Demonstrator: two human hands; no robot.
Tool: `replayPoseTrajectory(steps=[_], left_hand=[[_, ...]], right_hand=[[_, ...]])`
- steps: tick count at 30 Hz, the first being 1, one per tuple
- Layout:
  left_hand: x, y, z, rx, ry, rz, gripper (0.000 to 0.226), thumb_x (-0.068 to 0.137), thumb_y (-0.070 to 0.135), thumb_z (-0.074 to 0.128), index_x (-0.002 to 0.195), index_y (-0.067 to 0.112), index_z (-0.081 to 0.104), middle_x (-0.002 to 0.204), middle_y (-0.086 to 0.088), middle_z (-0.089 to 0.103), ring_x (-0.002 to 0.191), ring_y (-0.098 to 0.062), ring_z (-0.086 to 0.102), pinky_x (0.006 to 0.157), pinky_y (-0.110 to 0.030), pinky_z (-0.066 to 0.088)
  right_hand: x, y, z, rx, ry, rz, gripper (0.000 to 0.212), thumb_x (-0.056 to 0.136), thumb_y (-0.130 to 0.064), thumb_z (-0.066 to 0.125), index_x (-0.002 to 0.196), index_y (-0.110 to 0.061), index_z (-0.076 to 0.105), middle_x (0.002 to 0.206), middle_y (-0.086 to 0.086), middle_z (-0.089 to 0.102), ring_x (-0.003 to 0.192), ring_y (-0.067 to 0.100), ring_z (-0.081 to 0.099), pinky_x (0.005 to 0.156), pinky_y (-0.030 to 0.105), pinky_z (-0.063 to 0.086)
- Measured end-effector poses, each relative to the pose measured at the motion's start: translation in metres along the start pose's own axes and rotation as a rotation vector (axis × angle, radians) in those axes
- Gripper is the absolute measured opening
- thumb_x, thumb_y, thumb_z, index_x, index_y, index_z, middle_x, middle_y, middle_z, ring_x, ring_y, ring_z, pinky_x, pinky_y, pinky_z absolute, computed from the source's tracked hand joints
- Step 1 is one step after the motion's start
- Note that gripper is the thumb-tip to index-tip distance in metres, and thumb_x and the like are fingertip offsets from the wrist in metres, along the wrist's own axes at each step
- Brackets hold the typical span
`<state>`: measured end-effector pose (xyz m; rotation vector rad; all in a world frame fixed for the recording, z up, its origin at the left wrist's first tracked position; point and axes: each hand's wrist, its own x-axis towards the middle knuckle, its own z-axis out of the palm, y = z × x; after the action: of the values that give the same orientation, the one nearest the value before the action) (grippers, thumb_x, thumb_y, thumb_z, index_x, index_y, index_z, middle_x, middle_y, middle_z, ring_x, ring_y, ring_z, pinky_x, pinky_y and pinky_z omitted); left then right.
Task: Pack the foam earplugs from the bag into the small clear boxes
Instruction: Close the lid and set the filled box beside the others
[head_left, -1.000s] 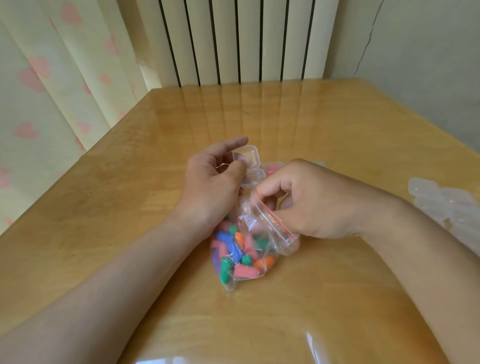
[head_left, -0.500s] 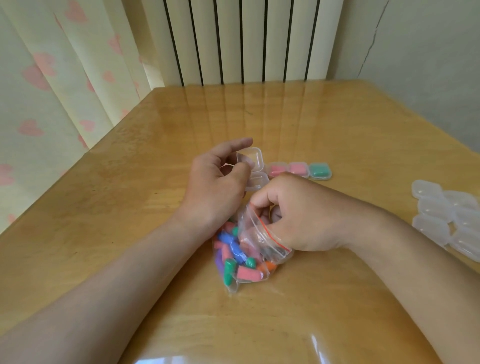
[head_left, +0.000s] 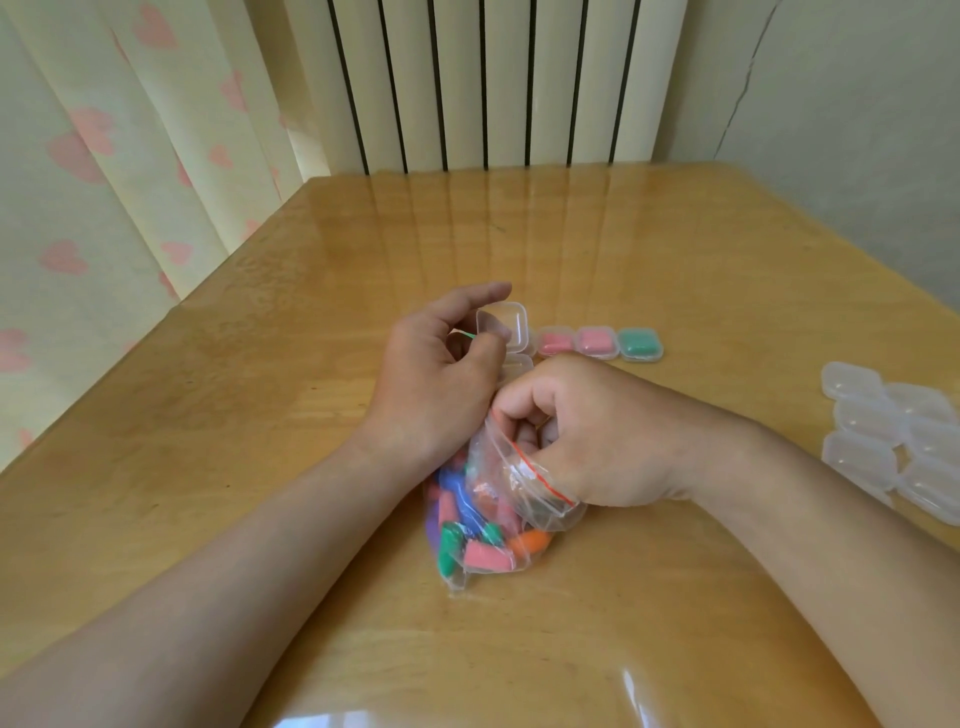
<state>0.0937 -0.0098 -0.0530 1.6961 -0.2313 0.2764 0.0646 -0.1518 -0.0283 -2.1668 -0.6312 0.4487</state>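
Observation:
A clear zip bag (head_left: 501, 514) with a red seal strip lies on the table centre, full of several pink, green, blue and orange foam earplugs (head_left: 483, 556). My right hand (head_left: 587, 431) has its curled fingers down inside the bag's mouth; what they grip is hidden. My left hand (head_left: 441, 379) holds a small clear box (head_left: 506, 325) with its lid hinged open, thumb and fingers pinching it just beyond the bag. Something green shows under the left fingers.
Three shut boxes sit in a row behind my hands: two with pink plugs (head_left: 576, 342) and one with green (head_left: 640, 345). Several empty clear boxes (head_left: 893, 436) are heaped at the table's right edge. Curtain on the left, radiator behind.
My right hand has pushed deeper into the bag, dragging its mouth down toward me. The left hand keeps holding the open box. The camera has tilted, bringing the filled boxes into sight.

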Motion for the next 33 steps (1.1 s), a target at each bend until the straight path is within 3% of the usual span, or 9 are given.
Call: replayPoseTrajectory(steps=[4,7,11,14,18,23,29,33], left_hand=[[0.001,-0.001,-0.001,0.003,0.014,-0.003,0.042,0.09,-0.009,0.049,0.114,0.02,0.067,0.081,0.004,0.066,0.062,-0.01,0.057,0.061,-0.023,0.05],[0.001,0.001,0.0,0.012,0.039,-0.013,0.041,0.09,-0.008,0.049,0.115,0.019,0.068,0.082,0.004,0.066,0.062,-0.008,0.056,0.06,-0.019,0.05],[0.002,0.004,-0.002,-0.021,0.11,-0.033,0.039,0.091,-0.006,0.051,0.118,0.019,0.067,0.083,0.004,0.064,0.062,-0.013,0.055,0.056,-0.024,0.049],[0.002,0.009,-0.005,-0.128,0.182,-0.031,0.037,0.094,-0.005,0.053,0.122,0.016,0.065,0.085,-0.004,0.059,0.053,-0.013,0.053,0.047,-0.024,0.047],[-0.001,0.018,-0.01,-0.252,0.245,0.048,0.036,0.093,-0.007,0.055,0.12,0.016,0.066,0.087,-0.007,0.061,0.056,-0.016,0.055,0.049,-0.026,0.047],[-0.005,0.017,-0.006,-0.279,0.136,0.059,0.036,0.092,-0.008,0.057,0.12,0.012,0.066,0.08,-0.007,0.058,0.055,-0.016,0.056,0.05,-0.029,0.048],[-0.009,0.013,-0.005,-0.145,0.009,0.037,0.034,0.095,0.004,0.062,0.125,0.021,0.065,0.095,-0.015,0.065,0.059,-0.014,0.06,0.051,-0.029,0.053],[-0.009,0.012,-0.003,-0.144,-0.065,-0.006,0.044,0.094,0.003,0.064,0.134,0.019,0.059,0.097,-0.018,0.067,0.068,-0.023,0.06,0.052,-0.025,0.053]], right_hand=[[0.001,-0.001,0.002,-0.007,0.037,-0.023,0.008,0.085,0.006,0.063,0.079,0.001,0.064,0.074,0.023,0.064,0.059,0.013,0.053,0.056,0.032,0.045],[0.001,-0.001,0.001,-0.027,0.051,-0.02,0.011,0.09,0.0,0.057,0.08,-0.003,0.061,0.078,0.02,0.067,0.061,0.025,0.06,0.055,0.041,0.05],[-0.002,-0.002,-0.006,-0.006,0.077,-0.002,0.012,0.093,-0.004,0.054,0.082,-0.007,0.057,0.074,0.021,0.066,0.055,0.025,0.065,0.052,0.039,0.057],[-0.005,-0.001,-0.012,-0.016,0.125,-0.016,0.012,0.09,0.001,0.05,0.08,-0.005,0.056,0.067,0.016,0.065,0.054,0.023,0.067,0.051,0.035,0.053],[-0.011,-0.004,-0.019,0.082,0.16,0.008,0.007,0.089,0.002,0.047,0.084,-0.001,0.052,0.075,0.011,0.062,0.071,0.021,0.076,0.057,0.052,0.062],[-0.011,-0.004,-0.024,0.088,0.243,-0.023,0.008,0.086,0.006,0.052,0.08,0.0,0.052,0.078,0.024,0.064,0.074,0.018,0.075,0.048,0.052,0.06],[-0.009,0.004,-0.036,0.169,0.548,-0.08,0.014,0.081,0.008,0.055,0.072,-0.003,0.057,0.056,0.006,0.064,0.054,0.022,0.066,0.041,0.037,0.052],[-0.012,0.004,-0.04,0.225,0.649,-0.194,0.016,0.084,0.006,0.071,0.079,-0.006,0.062,0.063,0.007,0.065,0.051,0.025,0.064,0.04,0.035,0.05]])
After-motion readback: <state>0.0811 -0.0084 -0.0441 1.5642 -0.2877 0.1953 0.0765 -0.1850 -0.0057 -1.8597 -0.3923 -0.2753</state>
